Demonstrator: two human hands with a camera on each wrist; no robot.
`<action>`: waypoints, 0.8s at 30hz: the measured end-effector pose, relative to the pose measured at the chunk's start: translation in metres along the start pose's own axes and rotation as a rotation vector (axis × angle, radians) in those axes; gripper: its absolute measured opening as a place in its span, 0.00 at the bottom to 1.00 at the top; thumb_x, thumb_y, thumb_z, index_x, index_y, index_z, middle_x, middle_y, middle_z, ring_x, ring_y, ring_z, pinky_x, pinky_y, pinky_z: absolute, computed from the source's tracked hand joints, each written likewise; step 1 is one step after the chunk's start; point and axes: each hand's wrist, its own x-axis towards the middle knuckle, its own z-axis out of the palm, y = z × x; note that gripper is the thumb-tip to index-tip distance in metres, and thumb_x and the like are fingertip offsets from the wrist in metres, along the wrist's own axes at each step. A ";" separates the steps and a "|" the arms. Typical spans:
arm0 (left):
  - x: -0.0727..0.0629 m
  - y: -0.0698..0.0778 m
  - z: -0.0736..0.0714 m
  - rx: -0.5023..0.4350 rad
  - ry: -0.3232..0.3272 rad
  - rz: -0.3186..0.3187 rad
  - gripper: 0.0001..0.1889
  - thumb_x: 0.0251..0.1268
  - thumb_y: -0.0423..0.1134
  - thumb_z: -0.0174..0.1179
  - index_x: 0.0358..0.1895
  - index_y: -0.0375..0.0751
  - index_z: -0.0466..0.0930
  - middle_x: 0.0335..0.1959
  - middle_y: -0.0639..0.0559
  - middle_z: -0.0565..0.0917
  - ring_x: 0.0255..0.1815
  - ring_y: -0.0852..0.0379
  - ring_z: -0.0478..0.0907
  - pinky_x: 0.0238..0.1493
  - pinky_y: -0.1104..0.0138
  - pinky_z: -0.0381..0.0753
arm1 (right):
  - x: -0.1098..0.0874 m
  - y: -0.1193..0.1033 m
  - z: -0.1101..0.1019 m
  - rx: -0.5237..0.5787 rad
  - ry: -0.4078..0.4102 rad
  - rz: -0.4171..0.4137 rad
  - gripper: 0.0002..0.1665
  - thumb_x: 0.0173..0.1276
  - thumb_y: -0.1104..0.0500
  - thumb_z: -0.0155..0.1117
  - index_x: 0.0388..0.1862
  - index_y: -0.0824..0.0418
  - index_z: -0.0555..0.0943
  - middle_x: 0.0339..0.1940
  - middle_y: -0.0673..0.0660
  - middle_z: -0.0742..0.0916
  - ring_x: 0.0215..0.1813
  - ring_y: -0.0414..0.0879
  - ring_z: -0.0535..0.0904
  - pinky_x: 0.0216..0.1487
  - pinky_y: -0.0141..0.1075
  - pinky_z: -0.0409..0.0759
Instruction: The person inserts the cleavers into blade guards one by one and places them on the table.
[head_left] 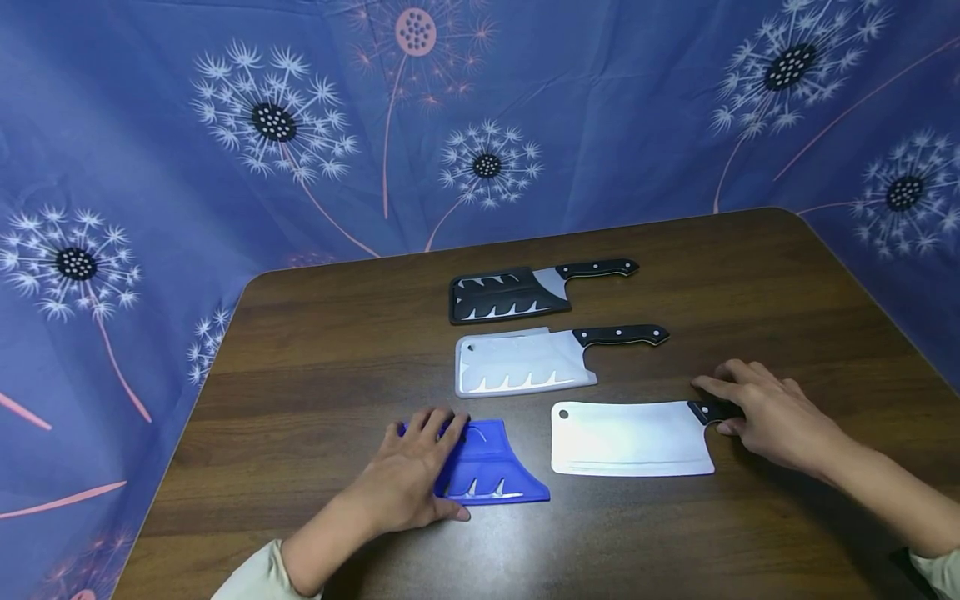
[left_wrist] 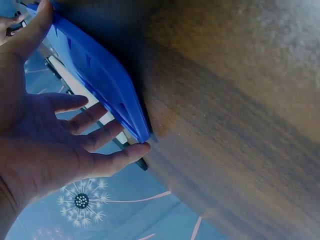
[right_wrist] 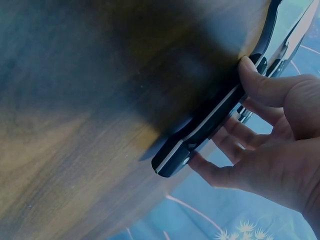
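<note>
Head view: Three broad cleavers lie on the brown wood-grain surface. Two are covered. The rear cleaver with a black riveted handle sits in a black slotted sheath; the middle cleaver with a black riveted handle sits in a grey-white slotted sheath. The front cleaver with a silver blade and black handle is bare, nearest the person. The blue slotted plastic sheath is just left of it, apart from the blade, its curved end toward it. The left hand spans the sheath's left end; the right hand is at the handle. Judged by this layout, two blade-and-sheath pairs are complete and the third is not yet joined.

Left wrist view: The fingers are spread, with thumb and little finger gripping the blue sheath at its edges. Whether it is fully clear of the surface cannot be determined.

Right wrist view: Thumb and fingers grip the front cleaver's black handle from opposite sides. The blade is mostly outside this view.
</note>
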 end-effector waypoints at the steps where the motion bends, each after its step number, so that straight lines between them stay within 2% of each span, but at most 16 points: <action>1: 0.000 0.000 0.000 0.004 0.005 0.001 0.61 0.39 0.71 0.67 0.75 0.42 0.53 0.68 0.43 0.63 0.70 0.41 0.58 0.58 0.37 0.64 | -0.001 0.000 0.001 0.000 0.015 -0.011 0.36 0.48 0.67 0.76 0.59 0.67 0.78 0.50 0.68 0.78 0.49 0.63 0.74 0.35 0.57 0.73; 4: 0.000 0.001 0.001 0.014 0.018 0.006 0.61 0.38 0.70 0.68 0.75 0.41 0.54 0.66 0.44 0.65 0.69 0.42 0.59 0.57 0.37 0.65 | -0.003 0.001 0.003 -0.005 0.068 -0.052 0.34 0.45 0.68 0.77 0.56 0.67 0.80 0.46 0.66 0.79 0.44 0.58 0.75 0.30 0.47 0.74; 7: 0.000 0.001 0.000 0.018 0.024 0.012 0.61 0.37 0.70 0.69 0.74 0.40 0.55 0.66 0.44 0.65 0.68 0.42 0.60 0.56 0.37 0.66 | -0.004 0.003 0.005 -0.008 0.120 -0.085 0.33 0.42 0.69 0.78 0.53 0.67 0.82 0.43 0.64 0.80 0.39 0.54 0.76 0.28 0.44 0.73; 8: 0.000 0.001 0.000 0.020 0.024 0.014 0.61 0.36 0.70 0.70 0.74 0.40 0.55 0.65 0.44 0.65 0.68 0.42 0.60 0.55 0.37 0.67 | -0.004 0.003 0.006 -0.011 0.138 -0.094 0.32 0.41 0.70 0.78 0.52 0.67 0.83 0.42 0.63 0.80 0.38 0.53 0.76 0.28 0.44 0.73; 11: 0.001 0.001 0.000 0.025 0.023 0.018 0.61 0.35 0.69 0.70 0.73 0.38 0.57 0.64 0.44 0.66 0.67 0.42 0.61 0.54 0.37 0.68 | -0.005 0.003 0.007 -0.013 0.170 -0.102 0.30 0.40 0.71 0.78 0.49 0.65 0.85 0.40 0.62 0.81 0.36 0.52 0.77 0.28 0.55 0.76; 14: 0.001 0.001 0.000 0.030 0.027 0.020 0.61 0.35 0.69 0.70 0.72 0.37 0.58 0.64 0.44 0.67 0.66 0.43 0.62 0.54 0.38 0.68 | -0.006 0.003 0.008 -0.017 0.192 -0.107 0.29 0.40 0.73 0.77 0.47 0.63 0.86 0.37 0.60 0.81 0.33 0.49 0.76 0.26 0.56 0.75; 16: 0.001 0.001 0.000 0.026 0.029 0.020 0.60 0.35 0.69 0.71 0.72 0.37 0.59 0.63 0.44 0.67 0.66 0.43 0.62 0.54 0.38 0.68 | -0.006 0.003 0.009 -0.021 0.205 -0.115 0.29 0.39 0.73 0.77 0.45 0.62 0.87 0.36 0.58 0.81 0.32 0.46 0.74 0.25 0.49 0.74; 19: 0.001 0.001 0.000 0.014 0.032 0.022 0.60 0.35 0.69 0.71 0.72 0.37 0.60 0.63 0.44 0.67 0.66 0.43 0.63 0.53 0.37 0.68 | -0.006 0.003 0.010 -0.029 0.222 -0.126 0.28 0.38 0.74 0.77 0.44 0.63 0.87 0.33 0.54 0.80 0.30 0.43 0.70 0.24 0.38 0.68; 24: 0.000 0.001 0.000 0.004 0.033 0.017 0.59 0.34 0.69 0.71 0.71 0.38 0.61 0.63 0.44 0.68 0.65 0.43 0.63 0.53 0.37 0.68 | -0.006 0.003 0.011 -0.026 0.221 -0.124 0.27 0.39 0.75 0.76 0.43 0.64 0.87 0.30 0.51 0.79 0.29 0.41 0.68 0.24 0.39 0.69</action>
